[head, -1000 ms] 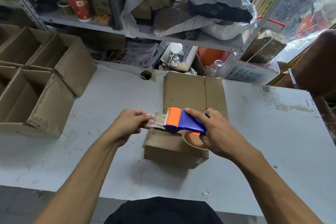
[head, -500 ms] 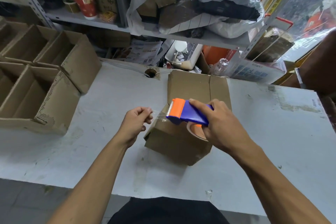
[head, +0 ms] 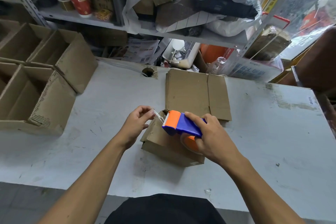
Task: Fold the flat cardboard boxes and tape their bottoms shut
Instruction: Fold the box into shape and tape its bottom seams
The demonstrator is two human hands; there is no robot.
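Now, left hand: the left hand pinches the free end of the clear tape between thumb and fingertips, off the left edge of the box; a second ago it held that end closer in, tight against the dispenser's mouth.
Right hand: the right hand is wrapped round the blue and orange tape dispenser, forefinger laid along its top, holding it just above the box.
Tape: a short strip is stretched between pinch and cutter, not yet stuck down as far as can be seen.
Box in hand: the folded box lies bottom up on the grey table under both hands, and has turned a little askew since a second ago.
Meaning for the task: the tape looks ready, so the next job is probably to press the end over the box's left edge and draw the dispenser along the seam.
Flat stock: flat cardboard waits just behind the box.
Done boxes: folded boxes stand open at the left of the table.
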